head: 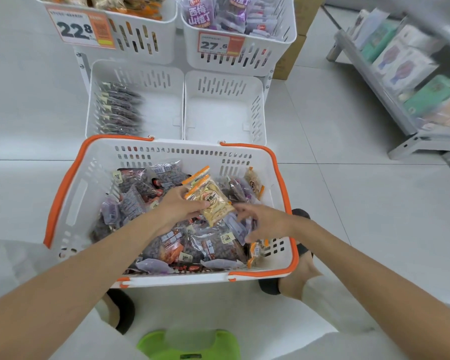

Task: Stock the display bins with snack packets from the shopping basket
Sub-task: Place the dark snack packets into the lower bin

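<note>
The left hand (182, 207) pinches two yellow, orange-topped snack packets (211, 201) by their lower end, thumb on top and fingers curled beneath, just above the heap in the shopping basket (81, 196). Beside them the right hand (266, 222), somewhat blurred, hovers with fingers apart and holding nothing, tips near a purple packet (235, 226). Ahead of the left fingers a display bin (161, 110) carries a row of dark packets (118, 110). Gripped at one end only, the under packet may slide out on the lift, since the wrappers look slick
</note>
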`<control>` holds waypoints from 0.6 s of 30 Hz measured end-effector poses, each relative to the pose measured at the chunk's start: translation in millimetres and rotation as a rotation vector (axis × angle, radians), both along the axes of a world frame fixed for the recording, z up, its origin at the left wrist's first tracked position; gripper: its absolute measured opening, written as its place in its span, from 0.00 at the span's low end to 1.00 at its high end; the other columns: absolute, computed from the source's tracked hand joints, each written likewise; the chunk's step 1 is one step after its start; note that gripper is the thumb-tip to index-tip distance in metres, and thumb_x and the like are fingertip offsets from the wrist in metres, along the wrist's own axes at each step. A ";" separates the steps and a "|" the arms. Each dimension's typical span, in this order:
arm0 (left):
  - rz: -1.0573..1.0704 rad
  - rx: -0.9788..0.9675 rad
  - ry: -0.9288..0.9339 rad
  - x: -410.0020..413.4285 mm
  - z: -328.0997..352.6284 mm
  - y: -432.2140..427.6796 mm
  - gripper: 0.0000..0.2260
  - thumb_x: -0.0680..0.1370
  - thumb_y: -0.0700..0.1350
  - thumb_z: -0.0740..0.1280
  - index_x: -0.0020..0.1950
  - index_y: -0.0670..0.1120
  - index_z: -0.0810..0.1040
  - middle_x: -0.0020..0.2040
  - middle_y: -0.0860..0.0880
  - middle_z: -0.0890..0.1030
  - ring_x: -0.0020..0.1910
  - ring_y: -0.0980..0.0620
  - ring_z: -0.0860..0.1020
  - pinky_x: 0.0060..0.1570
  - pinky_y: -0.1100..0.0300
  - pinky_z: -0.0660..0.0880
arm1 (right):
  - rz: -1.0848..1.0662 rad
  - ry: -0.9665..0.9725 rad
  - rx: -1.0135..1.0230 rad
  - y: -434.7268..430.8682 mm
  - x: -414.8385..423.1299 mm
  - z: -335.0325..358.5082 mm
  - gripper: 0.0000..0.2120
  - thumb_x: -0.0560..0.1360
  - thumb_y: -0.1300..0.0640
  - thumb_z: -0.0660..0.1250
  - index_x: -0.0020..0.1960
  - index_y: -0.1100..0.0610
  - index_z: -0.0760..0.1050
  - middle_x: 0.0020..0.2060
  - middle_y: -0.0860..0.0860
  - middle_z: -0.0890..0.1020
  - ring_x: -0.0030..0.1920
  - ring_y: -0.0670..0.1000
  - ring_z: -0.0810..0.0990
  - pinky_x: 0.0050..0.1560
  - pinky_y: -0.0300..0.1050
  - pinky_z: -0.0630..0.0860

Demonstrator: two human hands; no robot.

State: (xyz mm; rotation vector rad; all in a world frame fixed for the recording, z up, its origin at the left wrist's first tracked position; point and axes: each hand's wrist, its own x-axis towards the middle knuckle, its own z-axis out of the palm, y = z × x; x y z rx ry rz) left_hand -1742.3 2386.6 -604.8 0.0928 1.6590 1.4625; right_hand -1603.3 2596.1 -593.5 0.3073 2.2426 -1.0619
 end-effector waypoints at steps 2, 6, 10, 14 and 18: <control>0.020 -0.026 -0.065 -1.8 -5.6 -1.6 0.25 0.73 0.36 0.74 0.68 0.42 0.70 0.60 0.46 0.77 0.52 0.45 0.81 0.55 0.51 0.79 | 0.163 -0.057 0.138 -1.5 9.5 -11.9 0.35 0.73 0.61 0.73 0.75 0.50 0.64 0.64 0.46 0.76 0.57 0.50 0.77 0.52 0.41 0.75; 0.000 -0.084 -0.142 -1.6 -9.2 -8.8 0.12 0.76 0.41 0.73 0.51 0.43 0.70 0.51 0.39 0.79 0.43 0.45 0.79 0.54 0.43 0.80 | 0.417 0.067 0.415 -7.4 11.1 -31.5 0.09 0.73 0.58 0.72 0.53 0.55 0.84 0.49 0.48 0.85 0.47 0.47 0.80 0.53 0.47 0.77; 0.061 -0.079 -0.212 -3.9 -10.8 -18.4 0.11 0.81 0.42 0.65 0.62 0.42 0.68 0.53 0.41 0.81 0.48 0.44 0.82 0.47 0.50 0.82 | -0.078 0.311 0.125 -1.8 -15.2 -9.0 0.06 0.77 0.56 0.70 0.44 0.58 0.79 0.38 0.50 0.80 0.37 0.44 0.77 0.43 0.41 0.74; 0.155 -0.004 -0.268 -13.9 -4.6 -26.1 0.15 0.83 0.49 0.60 0.68 0.46 0.70 0.58 0.42 0.81 0.51 0.46 0.82 0.49 0.51 0.80 | -0.483 0.730 -0.121 -27.2 -53.0 37.3 0.03 0.77 0.60 0.69 0.46 0.57 0.75 0.49 0.46 0.82 0.56 0.44 0.79 0.58 0.41 0.76; 0.101 0.208 -0.357 -26.1 10.7 -24.3 0.28 0.79 0.64 0.53 0.66 0.45 0.76 0.61 0.39 0.81 0.59 0.43 0.80 0.59 0.46 0.77 | -0.113 0.640 -0.034 -69.5 -68.3 31.3 0.02 0.76 0.63 0.69 0.47 0.57 0.78 0.64 0.45 0.79 0.69 0.37 0.68 0.70 0.35 0.65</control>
